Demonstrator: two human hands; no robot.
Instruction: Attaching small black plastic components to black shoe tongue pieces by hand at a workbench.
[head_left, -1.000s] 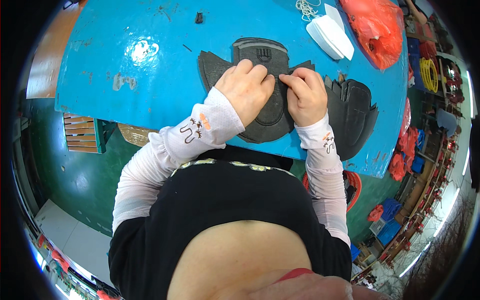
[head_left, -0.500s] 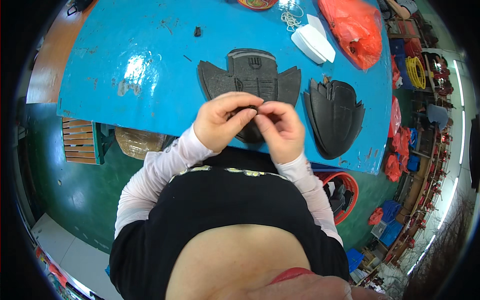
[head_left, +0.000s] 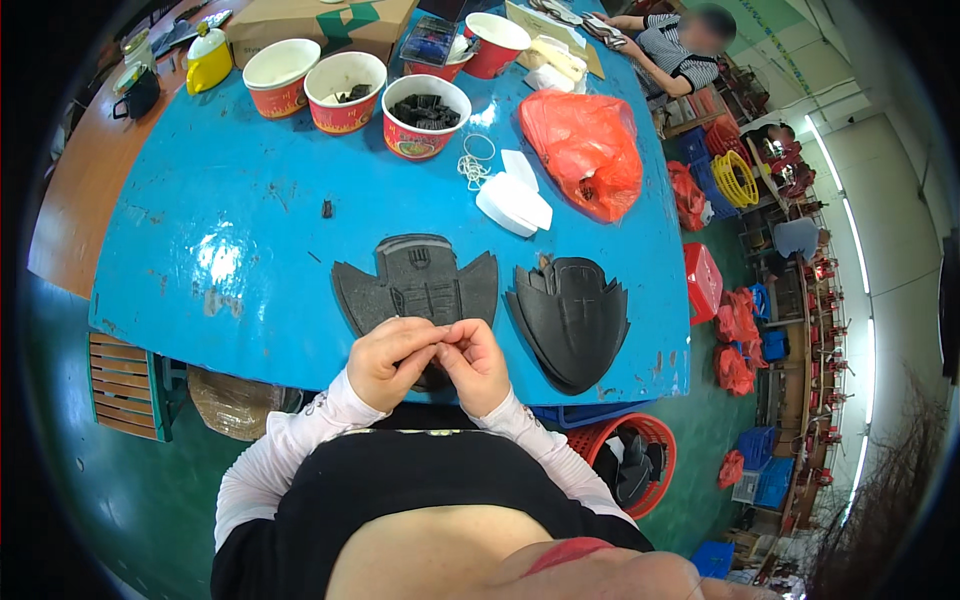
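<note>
My left hand (head_left: pixel 384 362) and my right hand (head_left: pixel 477 370) meet at the fingertips over the table's near edge. Both are closed in a pinch; whatever lies between the fingers is too small and hidden to name. Beneath and beyond them lies a stack of black, wing-shaped foam-like pieces (head_left: pixel 418 283), with embossed lines and a raised tab at the far end. My hands cover its near part. To the right rests a second stack of black pieces (head_left: pixel 570 325), rounded at the near end and notched along the sides.
Red-and-white paper tubs (head_left: pixel 427 140) stand at the back, one full of small black bits. A small black piece (head_left: pixel 326 208) lies mid-table. White pads (head_left: pixel 513 205), string (head_left: pixel 474 168) and a red plastic bag (head_left: pixel 583 150) sit right. A red basket (head_left: pixel 655 480) of black scraps stands below. Another person (head_left: pixel 675 55) works far right.
The view has tipped up, bringing the tubs and the other person into sight. My hands are still pinched together; the small dark thing seen at the fingertips earlier is now hidden.
</note>
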